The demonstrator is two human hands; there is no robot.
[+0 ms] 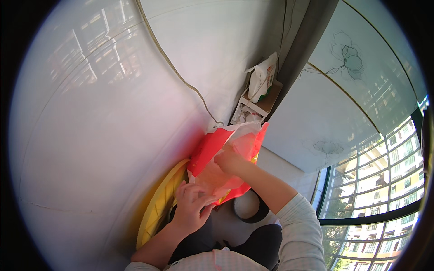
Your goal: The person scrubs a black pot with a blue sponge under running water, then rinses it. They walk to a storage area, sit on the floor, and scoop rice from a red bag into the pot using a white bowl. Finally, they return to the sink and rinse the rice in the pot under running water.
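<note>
A red plastic bag (210, 145) with a whitish, see-through inner layer stands with its mouth open in front of me. My left hand (193, 205) grips the near left part of its rim, the thumb below and the fingers spread along the edge. My right hand (230, 162) reaches into the mouth with its fingers curled. Whether those fingers hold anything is hidden by the hand itself. Below the bag, near my knees, is a dark round pot (261, 210) with something white in it.
A yellow round plastic lid or tray (162, 200) leans against the white tiled wall (84, 142) on the left. Behind the bag, a small rack (256, 108) holds a white packet (261, 79). A cable (169, 64) hangs down the wall. A barred window (369, 183) is at right.
</note>
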